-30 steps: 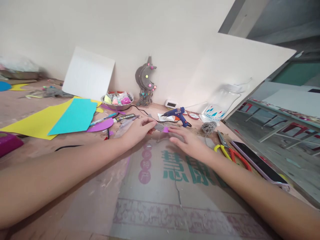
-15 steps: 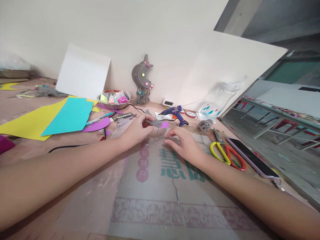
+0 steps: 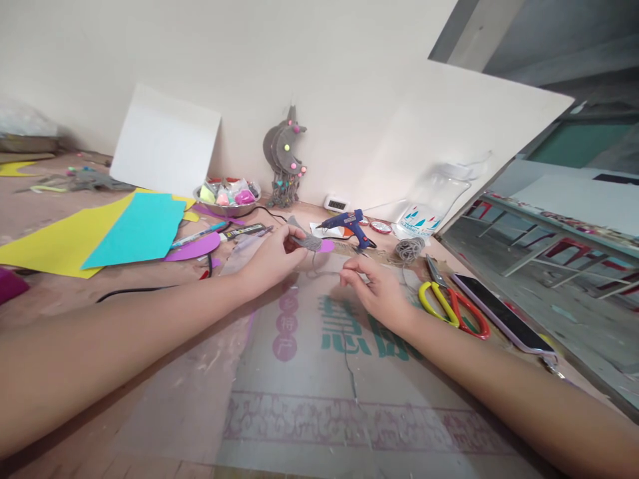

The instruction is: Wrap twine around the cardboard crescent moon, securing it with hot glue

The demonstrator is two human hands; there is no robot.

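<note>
My left hand [image 3: 272, 256] pinches a small grey felt piece [image 3: 305, 241] just above the table, with a purple bit [image 3: 327, 246] showing behind it. A thin grey thread [image 3: 329, 272] runs from that piece to my right hand [image 3: 379, 287], whose fingers are pinched on it. Both hands hover over a clear plastic sheet [image 3: 319, 372] printed with green and pink characters.
A blue glue gun [image 3: 349, 225], a ball of grey yarn [image 3: 409, 250], yellow-and-red scissors [image 3: 452, 306] and a phone [image 3: 504, 316] lie to the right. Teal paper [image 3: 140, 229] over yellow paper [image 3: 54, 243], a bowl of pompoms [image 3: 227, 197] and a grey moon ornament [image 3: 284, 156] sit at left and back.
My right hand went from flat on the sheet to a raised pinch on the thread. My left hand lifted the felt piece slightly.
</note>
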